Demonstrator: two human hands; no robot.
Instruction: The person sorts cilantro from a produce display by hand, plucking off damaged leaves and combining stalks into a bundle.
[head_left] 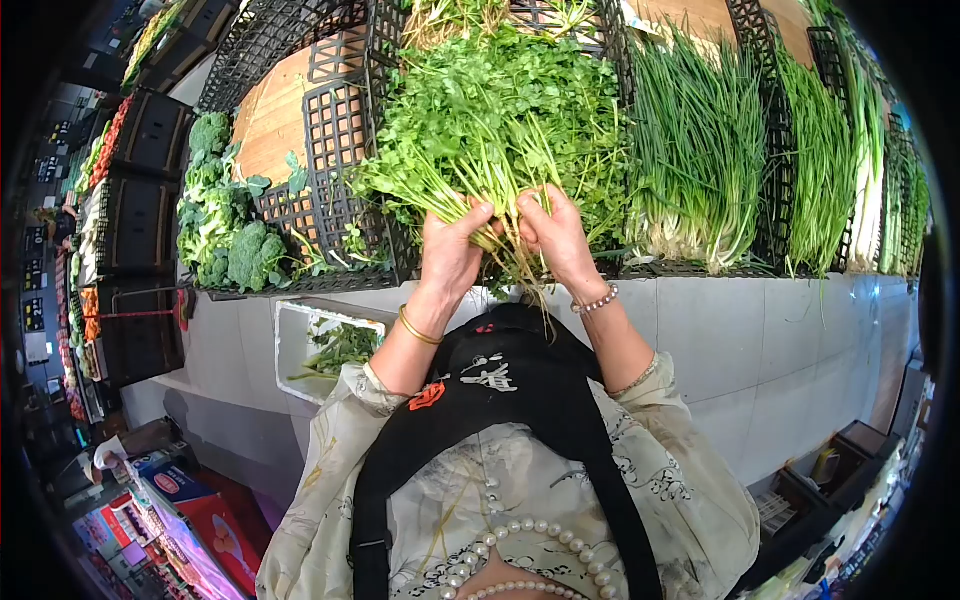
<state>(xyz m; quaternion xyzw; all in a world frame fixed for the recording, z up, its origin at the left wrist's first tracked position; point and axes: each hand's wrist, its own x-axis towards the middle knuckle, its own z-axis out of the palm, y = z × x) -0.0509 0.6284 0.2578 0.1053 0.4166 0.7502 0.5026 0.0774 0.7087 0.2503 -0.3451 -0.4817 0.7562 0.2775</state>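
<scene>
My left hand (pixel 452 250) is closed around the stems of a bunch of cilantro (pixel 495 185), thumb on top. Close beside it, my right hand (pixel 560 238) pinches stems of the same bunch nearer the root end. Thin pale roots hang down between the two hands, over the black apron (pixel 520 345). The leafy ends point away from me, above a black crate heaped with more cilantro (pixel 500 90). A gold bangle is on my left wrist and a beaded bracelet on my right.
Broccoli (pixel 255 255) sits in a crate to the left, with cardboard (pixel 275 115) behind it. Green onions (pixel 700 140) and other long greens (pixel 815 160) fill crates to the right. A white foam box (pixel 290 375) holding greens stands on the floor at lower left.
</scene>
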